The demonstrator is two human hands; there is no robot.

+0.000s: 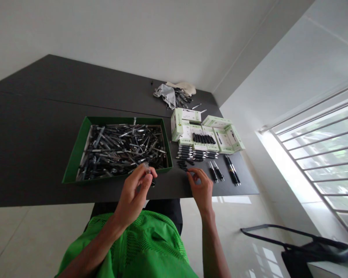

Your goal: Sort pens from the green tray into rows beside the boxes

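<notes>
Left hand (pixel 132 195) clamped on a small black pen part (pixel 152 182) beside a green cardboard tray (pixel 75 150) of loose pens (pixel 121 148); right hand (pixel 201 189) open near short black pens (pixel 183 166). A weak pinch could drop the part into the tray.

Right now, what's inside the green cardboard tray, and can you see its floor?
The open green cardboard tray holds a dense heap of slim black-and-silver pens or pen parts. They hide its floor, and anything lying beneath them cannot be seen.
</notes>
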